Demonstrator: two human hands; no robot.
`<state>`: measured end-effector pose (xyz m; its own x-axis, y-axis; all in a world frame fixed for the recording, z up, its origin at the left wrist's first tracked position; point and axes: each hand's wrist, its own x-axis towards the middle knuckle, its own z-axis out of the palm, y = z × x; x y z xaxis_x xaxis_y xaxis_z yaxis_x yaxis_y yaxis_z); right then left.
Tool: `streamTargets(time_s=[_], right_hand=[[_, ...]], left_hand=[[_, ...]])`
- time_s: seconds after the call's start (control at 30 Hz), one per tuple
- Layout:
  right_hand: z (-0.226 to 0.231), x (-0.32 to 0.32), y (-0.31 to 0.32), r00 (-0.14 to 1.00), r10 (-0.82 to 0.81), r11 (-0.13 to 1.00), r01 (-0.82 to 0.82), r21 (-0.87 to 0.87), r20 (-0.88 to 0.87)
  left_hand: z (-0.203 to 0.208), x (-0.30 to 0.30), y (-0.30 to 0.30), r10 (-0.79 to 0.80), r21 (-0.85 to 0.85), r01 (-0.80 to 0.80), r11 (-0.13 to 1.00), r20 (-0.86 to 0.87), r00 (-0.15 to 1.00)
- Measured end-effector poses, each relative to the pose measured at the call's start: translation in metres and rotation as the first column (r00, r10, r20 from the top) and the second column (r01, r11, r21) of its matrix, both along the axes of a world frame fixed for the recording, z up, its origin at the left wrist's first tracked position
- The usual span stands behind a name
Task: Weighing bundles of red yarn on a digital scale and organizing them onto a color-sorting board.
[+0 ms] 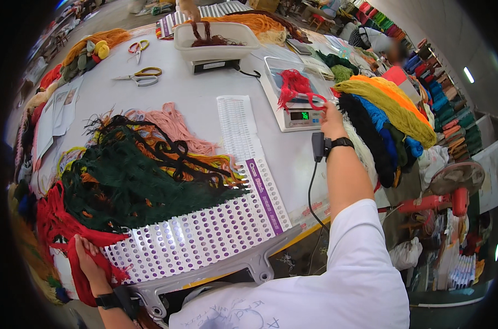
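My left hand [90,262] is closed around a hank of red thread [82,274] at the table's near left corner, beside a larger pile of red thread [63,216]. Reaching forward, my right hand [331,119] pinches a loop of red thread [316,101] at the front edge of a digital scale [299,124]. More red thread [294,88] lies bunched on the scale's clear tray. Between my arms, dark green thread [145,181] covers part of a white card with rows of punched holes [205,236]. Black, orange and pink strands lie behind it.
Across the table, another person's hand [190,10] holds brown thread over a pale plastic bin [216,52]. Two pairs of scissors [145,77] lie at the far left. Coloured hanks [391,104] line the right edge. A fan [457,178] stands further right; a cable [310,192] trails from my right wrist.
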<state>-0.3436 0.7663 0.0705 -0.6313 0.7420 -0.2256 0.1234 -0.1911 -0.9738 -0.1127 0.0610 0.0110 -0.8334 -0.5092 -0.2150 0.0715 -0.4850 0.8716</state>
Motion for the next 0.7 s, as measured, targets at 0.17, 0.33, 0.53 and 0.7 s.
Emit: streamTargets(time_s=[0.17,0.33,0.53,0.7], right_hand=[[0.069,0.038,0.002,0.930,0.018,0.989,0.037,0.142,-0.368],[0.129,0.096,-0.165,0.738,0.494,0.857,-0.325,0.400,-0.459],[0.080,0.211,-0.410,0.228,0.939,0.204,-0.972,-0.117,-0.256],[0.071,0.271,-0.472,-0.046,0.974,-0.106,-0.958,-0.265,-0.223]], left_hand=[[0.025,0.002,-0.006,-0.057,0.033,0.059,0.998,-0.048,0.997],[0.088,0.033,0.001,-0.296,0.097,0.320,0.943,-0.201,0.934],[0.129,0.067,0.080,-0.648,0.133,0.641,0.756,0.010,0.762],[0.100,0.091,0.077,-0.603,0.321,0.687,0.652,-0.330,0.727]])
